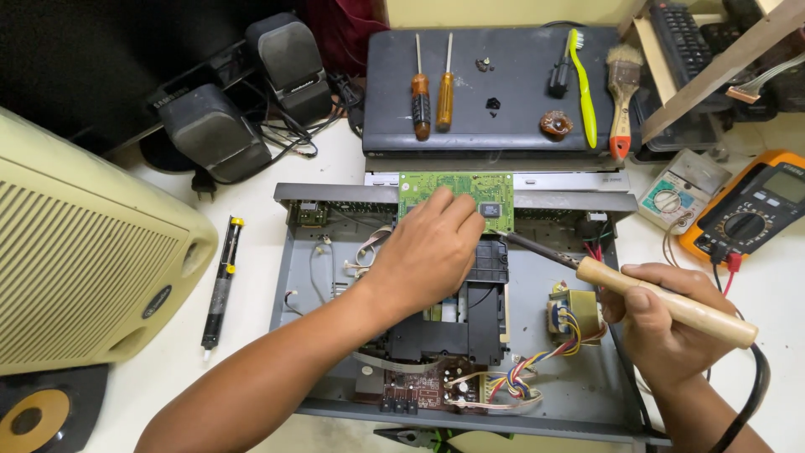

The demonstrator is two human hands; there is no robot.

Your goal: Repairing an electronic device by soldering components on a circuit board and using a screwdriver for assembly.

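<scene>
Pressing green circuit board [453, 195], left hand [428, 252]; right hand [658, 323] grips soldering iron [662, 300]

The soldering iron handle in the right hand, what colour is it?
Light tan, like bare wood. The soldering iron handle shows best in the head view, gripped by the right hand.

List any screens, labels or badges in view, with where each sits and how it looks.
Orange multimeter, far right on the table: grey rectangular screen at its top, black dial below.
Pale analogue meter, left of the multimeter: round dial behind a clear window.
Cream speaker, far left: small dark oval badge on its front edge.
No packages or signs show.
</scene>
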